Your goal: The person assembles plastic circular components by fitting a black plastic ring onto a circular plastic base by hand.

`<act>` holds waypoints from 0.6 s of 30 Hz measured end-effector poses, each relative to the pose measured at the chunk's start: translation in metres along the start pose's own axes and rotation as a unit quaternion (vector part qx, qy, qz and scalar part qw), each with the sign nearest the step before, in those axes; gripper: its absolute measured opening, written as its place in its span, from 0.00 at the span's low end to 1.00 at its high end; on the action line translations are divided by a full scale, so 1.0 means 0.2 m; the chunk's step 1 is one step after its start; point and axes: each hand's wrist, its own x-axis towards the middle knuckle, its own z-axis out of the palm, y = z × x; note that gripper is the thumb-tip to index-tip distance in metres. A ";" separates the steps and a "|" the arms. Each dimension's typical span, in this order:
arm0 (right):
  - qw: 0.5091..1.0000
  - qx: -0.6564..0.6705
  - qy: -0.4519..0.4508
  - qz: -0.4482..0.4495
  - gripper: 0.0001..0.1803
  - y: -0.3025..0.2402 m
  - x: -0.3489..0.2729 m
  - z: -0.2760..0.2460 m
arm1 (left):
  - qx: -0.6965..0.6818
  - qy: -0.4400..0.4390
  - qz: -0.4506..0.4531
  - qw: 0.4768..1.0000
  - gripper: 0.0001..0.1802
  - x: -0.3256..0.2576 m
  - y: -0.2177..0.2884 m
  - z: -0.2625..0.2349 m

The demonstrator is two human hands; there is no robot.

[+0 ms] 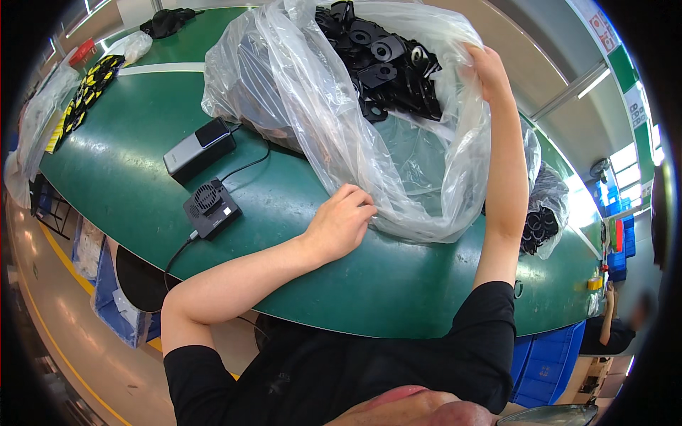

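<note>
A large clear plastic bag (305, 92) lies on the green table with its mouth toward me. Inside it, toward the far end, is a heap of black plastic parts (387, 64), some with round holes. My left hand (342, 220) is closed on the bag's near edge, fingers curled into the film. Farther off on the right, my right hand (489, 73) grips the bag's right rim with the arm stretched out. Between my hands the bag's mouth is spread wide, and the table's green shows through the film.
On the green table (284, 284) to the left sit a grey-black power bank (199, 150) and a small black device with a round grille (212, 208), both cabled. Another bag of black parts (541, 226) lies right. Blue crates (547, 362) stand below. A person (616, 323) is at far right.
</note>
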 end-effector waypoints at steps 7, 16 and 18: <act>0.891 -0.355 0.234 -0.161 0.52 0.36 0.22 -0.03 | 0.008 -0.002 0.002 1.000 0.12 0.00 0.00 0.00; 0.944 -0.294 0.045 0.141 0.43 0.75 0.39 0.03 | -0.011 -0.002 0.001 1.000 0.11 0.00 0.00 -0.01; 0.975 -0.128 -0.022 0.182 0.30 0.73 0.36 0.06 | -0.012 0.001 0.003 1.000 0.11 0.00 0.00 -0.01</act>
